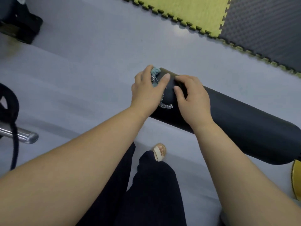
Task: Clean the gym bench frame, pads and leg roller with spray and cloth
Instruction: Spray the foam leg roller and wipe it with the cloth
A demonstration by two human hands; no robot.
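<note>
The black padded leg roller [241,124] runs from the middle of the view down to the right edge. My left hand [146,92] grips a light blue and checked cloth [155,75] against the roller's far left end, thumb curled over the top. Bits of the cloth show above and below that hand. My right hand [192,98] rests on the roller just right of the left hand, its fingers curled over the pad. No spray bottle is in view.
Grey floor [84,75] surrounds the roller. Yellow [187,12] and dark grey [263,31] puzzle mats lie at the top right. A chrome bar [24,136] with a black strap [9,103] sticks out at left. Black equipment [19,23] stands top left. My sandalled foot [158,151] is below the roller.
</note>
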